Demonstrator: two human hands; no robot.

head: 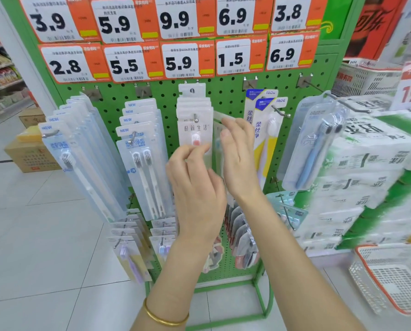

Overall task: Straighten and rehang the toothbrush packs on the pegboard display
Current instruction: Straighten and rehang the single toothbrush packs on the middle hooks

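Green pegboard (226, 94) on white-tiled shop floor (44, 235)

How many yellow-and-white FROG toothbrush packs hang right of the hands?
2. The front yellow-and-white FROG pack hangs on the metal peg beside the right hand; the second pack sits just behind it, higher and further left. Others may be hidden behind.
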